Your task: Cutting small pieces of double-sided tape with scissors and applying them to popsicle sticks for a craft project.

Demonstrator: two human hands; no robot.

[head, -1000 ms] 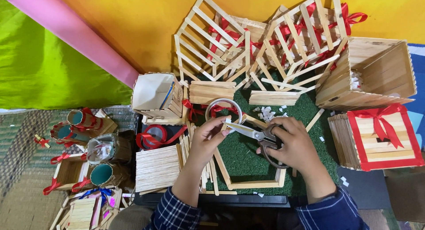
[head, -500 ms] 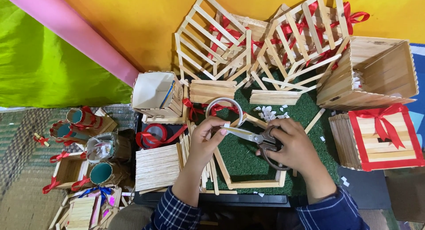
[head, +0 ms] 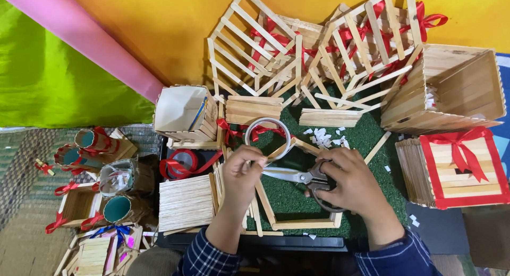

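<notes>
My right hand [head: 353, 183] grips the dark handles of a pair of scissors [head: 297, 176], whose silver blades point left. My left hand [head: 243, 175] pinches something small at the blade tips; what it is I cannot tell. Both hands hover over a square frame of wooden sticks [head: 297, 223] lying on a green mat [head: 366, 143]. A roll of clear tape [head: 268, 130] lies just above my left hand.
Stick-built lattice pieces with red ribbon [head: 340, 42] lean at the back. An open wooden box [head: 451, 90] and a red-ribboned lid [head: 462, 164] sit right. Left are a paper-lined box [head: 183, 114], a red ribbon spool [head: 182, 162], a stick panel [head: 186, 201] and small cups [head: 119, 207].
Both hands stay over the stick frame with the scissors. The view has shifted only slightly; no clear movement of objects.
</notes>
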